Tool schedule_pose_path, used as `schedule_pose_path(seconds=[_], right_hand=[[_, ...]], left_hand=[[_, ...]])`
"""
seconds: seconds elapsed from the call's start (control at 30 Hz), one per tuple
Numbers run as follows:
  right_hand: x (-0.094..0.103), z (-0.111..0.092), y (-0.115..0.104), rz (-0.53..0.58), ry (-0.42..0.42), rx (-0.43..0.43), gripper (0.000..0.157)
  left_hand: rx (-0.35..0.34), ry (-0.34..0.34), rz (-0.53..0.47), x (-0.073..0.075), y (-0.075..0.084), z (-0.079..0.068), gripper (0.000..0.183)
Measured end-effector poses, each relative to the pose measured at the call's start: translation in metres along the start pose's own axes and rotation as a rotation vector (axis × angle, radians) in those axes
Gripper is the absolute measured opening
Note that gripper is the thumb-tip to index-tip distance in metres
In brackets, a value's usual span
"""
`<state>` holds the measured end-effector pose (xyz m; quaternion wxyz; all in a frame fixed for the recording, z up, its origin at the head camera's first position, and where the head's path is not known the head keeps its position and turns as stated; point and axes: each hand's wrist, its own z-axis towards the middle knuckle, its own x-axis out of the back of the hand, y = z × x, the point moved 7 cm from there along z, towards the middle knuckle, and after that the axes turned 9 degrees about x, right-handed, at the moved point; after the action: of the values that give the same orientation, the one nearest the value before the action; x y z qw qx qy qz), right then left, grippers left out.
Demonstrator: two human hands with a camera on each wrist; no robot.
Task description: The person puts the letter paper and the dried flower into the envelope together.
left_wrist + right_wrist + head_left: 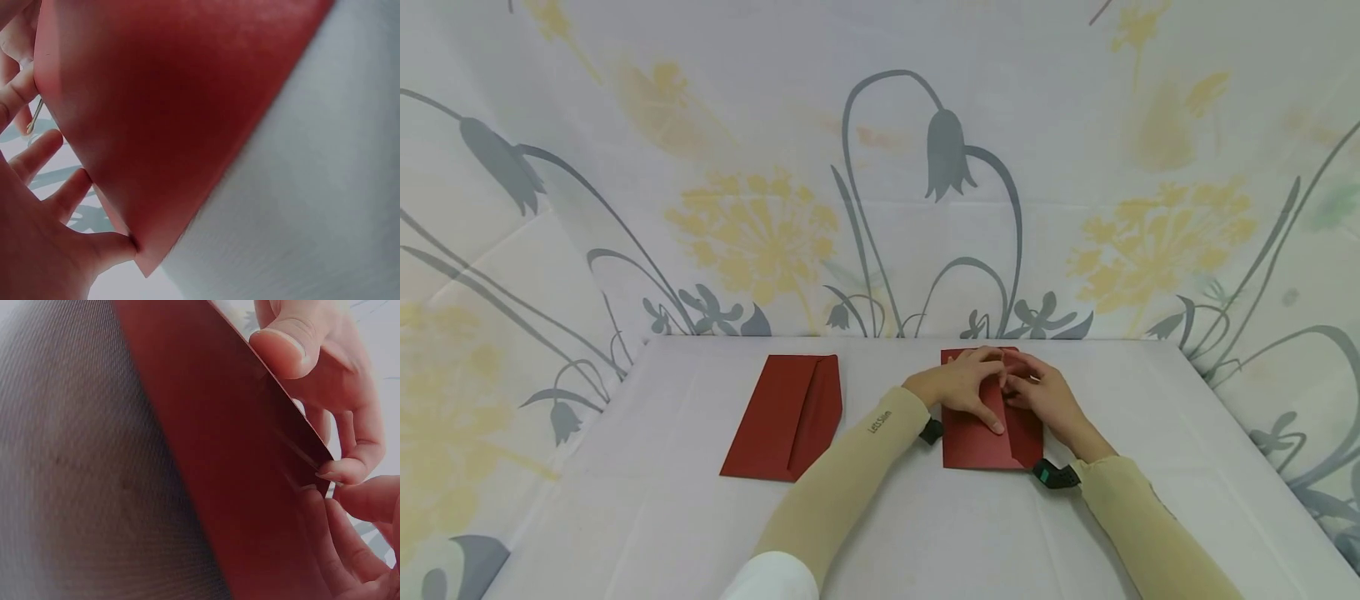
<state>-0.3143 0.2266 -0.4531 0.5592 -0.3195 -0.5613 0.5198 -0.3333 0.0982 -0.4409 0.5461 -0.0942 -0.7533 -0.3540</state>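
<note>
A red envelope (970, 446) lies on the white table under both hands, its long flap edge running between them. My left hand (966, 387) rests across it, thumb stretched along the paper and the other fingers reaching to its far end. Meeting those fingertips there, my right hand (1041, 396) pinches the flap edge. In the left wrist view a thin gold-coloured piece (35, 115) shows beside the right fingers; its kind is unclear. The right wrist view has the envelope (219, 444) close up, fingertips of both hands together at its edge.
A second red envelope (771, 417) lies apart to the left, its flap side facing right. Behind the white table (647, 467) hangs a flower-patterned cloth (760, 125). Black wrist devices (1056, 475) sit near the envelope's lower edge.
</note>
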Motion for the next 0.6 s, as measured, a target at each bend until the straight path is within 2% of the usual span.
schedule_pose_path(seconds=[0.1,0.37,0.6], right_hand=[[-0.0002,-0.0002,-0.0001,-0.009,-0.014,0.001,0.055],[0.0005,0.0004,0.0061,-0.002,-0.002,-0.032,0.045],[-0.0028,-0.0011,0.0059,0.030,-0.023,-0.051,0.044]], left_hand=[[0.007,0.001,-0.011,0.0002,-0.0001,-0.0003,0.060],[-0.018,0.000,0.020,0.0001,0.0013,-0.0008,0.059],[-0.003,-0.009,0.003,0.0001,0.0000,-0.0016,0.058]])
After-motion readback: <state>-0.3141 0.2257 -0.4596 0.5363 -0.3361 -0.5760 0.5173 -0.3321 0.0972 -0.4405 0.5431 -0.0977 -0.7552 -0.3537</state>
